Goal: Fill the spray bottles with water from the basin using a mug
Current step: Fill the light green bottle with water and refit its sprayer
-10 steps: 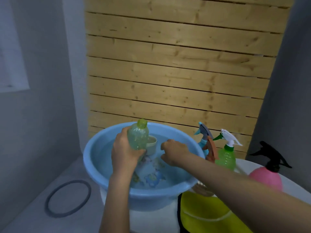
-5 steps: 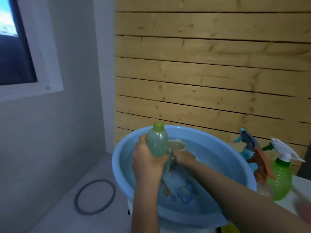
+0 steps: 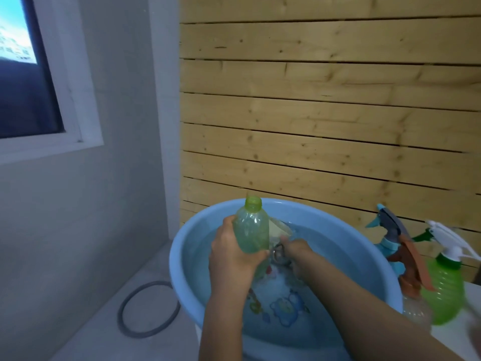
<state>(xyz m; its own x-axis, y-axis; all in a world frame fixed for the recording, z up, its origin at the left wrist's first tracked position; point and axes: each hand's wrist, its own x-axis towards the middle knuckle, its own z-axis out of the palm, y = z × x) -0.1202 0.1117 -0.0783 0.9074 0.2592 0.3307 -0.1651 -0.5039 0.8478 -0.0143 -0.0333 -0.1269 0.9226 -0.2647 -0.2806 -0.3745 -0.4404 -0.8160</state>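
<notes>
My left fingers (image 3: pixel 256 256) wrap the upright bottle (image 3: pixel 251 230), its open mouth above the mug (image 3: pixel 278 229) my right fingers (image 3: pixel 287 243) grip, tilted in the basin (image 3: pixel 187 256).

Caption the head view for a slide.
Left hand holds uncapped green bottle over blue basin; right hand holds tilted mug inside it.

A white table (image 3: pixel 472 295) stands on the right. A big blue basin (image 3: pixel 179 277) full of water sits on it. Just right of the basin stands a clear spray bottle (image 3: pixel 413 308) with an orange-brown top. Next to that stands a green spray bottle (image 3: pixel 442 290) with a white top. A blue sprayer (image 3: pixel 385 230) pokes up behind them, but its bottle is hidden. On the grey floor (image 3: pixel 156 347), left of the basin, a dark ring (image 3: pixel 120 312) lies flat.
</notes>
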